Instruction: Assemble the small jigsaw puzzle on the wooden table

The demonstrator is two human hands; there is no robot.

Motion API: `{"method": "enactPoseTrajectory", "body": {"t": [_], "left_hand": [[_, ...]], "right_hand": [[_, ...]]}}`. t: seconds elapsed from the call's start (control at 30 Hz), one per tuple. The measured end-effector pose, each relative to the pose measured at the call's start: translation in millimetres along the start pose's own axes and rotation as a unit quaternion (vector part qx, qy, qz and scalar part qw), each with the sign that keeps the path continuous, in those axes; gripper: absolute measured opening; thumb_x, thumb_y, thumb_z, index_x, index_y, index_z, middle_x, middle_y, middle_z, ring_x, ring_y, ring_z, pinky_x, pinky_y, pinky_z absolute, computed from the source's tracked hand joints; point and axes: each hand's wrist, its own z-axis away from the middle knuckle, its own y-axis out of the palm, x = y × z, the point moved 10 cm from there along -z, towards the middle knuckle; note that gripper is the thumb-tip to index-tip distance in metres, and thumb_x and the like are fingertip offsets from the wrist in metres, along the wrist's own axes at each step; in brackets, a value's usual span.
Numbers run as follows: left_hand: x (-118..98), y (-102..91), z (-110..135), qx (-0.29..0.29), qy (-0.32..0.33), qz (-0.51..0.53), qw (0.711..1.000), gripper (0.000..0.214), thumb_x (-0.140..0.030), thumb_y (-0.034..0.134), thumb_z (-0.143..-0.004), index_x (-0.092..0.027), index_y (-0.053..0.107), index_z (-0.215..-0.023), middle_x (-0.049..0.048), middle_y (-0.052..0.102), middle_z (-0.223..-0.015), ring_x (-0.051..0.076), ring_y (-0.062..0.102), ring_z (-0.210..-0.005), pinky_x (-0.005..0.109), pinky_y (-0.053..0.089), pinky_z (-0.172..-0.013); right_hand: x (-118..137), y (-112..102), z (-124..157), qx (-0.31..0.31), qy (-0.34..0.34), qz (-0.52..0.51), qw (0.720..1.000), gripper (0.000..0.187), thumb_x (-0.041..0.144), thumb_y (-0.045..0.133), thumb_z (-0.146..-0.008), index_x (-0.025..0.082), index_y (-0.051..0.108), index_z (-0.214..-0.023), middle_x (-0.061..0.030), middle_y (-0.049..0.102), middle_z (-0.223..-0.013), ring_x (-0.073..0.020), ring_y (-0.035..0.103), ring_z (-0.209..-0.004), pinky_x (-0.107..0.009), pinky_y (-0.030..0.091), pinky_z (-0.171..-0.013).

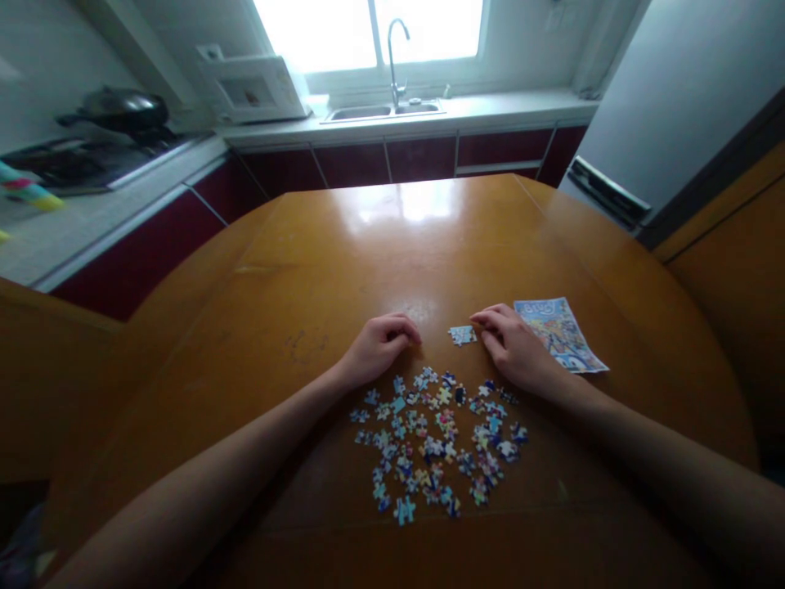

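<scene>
A small puzzle block (462, 334) of thin, card-like pieces is laid flat on the wooden table (214, 393), between the two hands and nearer the right one. Its surface is printed mostly in pale blue, and its outline is broken by rounded knobs and notches. Its long axis is set roughly left to right, with knobs pointed left and the other end turned toward the right hand (509, 348). By that hand's bent fingers the block's right end is reached; whether a piece is pinched there cannot be told. The left hand (383, 342) is rested on the table, apart from the block, its fingers loosely curled; whether anything is held inside cannot be told. Nearer the body, loose pieces (429, 447) are scattered in a rough, multicoloured patch. Beside the right hand, a glossy printed sheet (555, 334) is laid, its long axis slanted. By the smooth, varnished wood, window light is reflected.
</scene>
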Motion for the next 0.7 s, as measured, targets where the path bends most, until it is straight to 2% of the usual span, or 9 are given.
{"method": "enactPoseTrajectory", "body": {"t": [0.27, 0.43, 0.53, 0.7], "left_hand": [[-2, -0.8, -1, 0.004, 0.004, -0.001, 1.000, 0.019, -0.011, 0.051, -0.077, -0.015, 0.069, -0.074, 0.0042, 0.066, -0.081, 0.016, 0.060, -0.080, 0.030, 0.047, -0.077], [-1, -0.4, -1, 0.004, 0.002, -0.005, 1.000, 0.019, -0.011, 0.052, -0.078, -0.016, 0.069, -0.074, 0.0041, 0.066, -0.081, 0.016, 0.061, -0.079, 0.030, 0.047, -0.076], [0, -0.9, -1, 0.001, 0.008, -0.006, 1.000, 0.019, -0.012, 0.052, -0.080, -0.016, 0.070, -0.075, 0.0040, 0.066, -0.081, 0.016, 0.061, -0.079, 0.031, 0.047, -0.077], [1, -1.5, -2, 0.003, 0.005, -0.012, 1.000, 0.019, -0.012, 0.052, -0.079, -0.017, 0.070, -0.075, 0.0042, 0.066, -0.081, 0.016, 0.061, -0.079, 0.030, 0.048, -0.076]], "right_hand": [[1, -3, -1, -0.001, 0.001, -0.003, 1.000, 0.020, 0.015, 0.048, -0.093, 0.019, 0.065, -0.104, -0.0098, 0.061, -0.105, -0.0220, 0.059, -0.100, -0.041, 0.049, -0.092], [-1, -12, -1, -0.004, 0.011, -0.014, 1.000, 0.019, 0.014, 0.053, -0.088, 0.019, 0.067, -0.101, -0.0091, 0.062, -0.102, -0.0194, 0.061, -0.087, -0.038, 0.052, -0.082], [4, -17, -1, 0.024, 0.015, -0.013, 1.000, 0.014, 0.016, 0.058, -0.086, 0.020, 0.070, -0.090, -0.0073, 0.064, -0.094, -0.0175, 0.061, -0.078, -0.035, 0.053, -0.073], [24, -17, 6, 0.106, -0.011, -0.010, 0.994, 0.012, 0.016, 0.063, -0.083, 0.023, 0.072, -0.080, -0.0037, 0.065, -0.084, -0.0148, 0.059, -0.069, -0.030, 0.049, -0.064]]}}
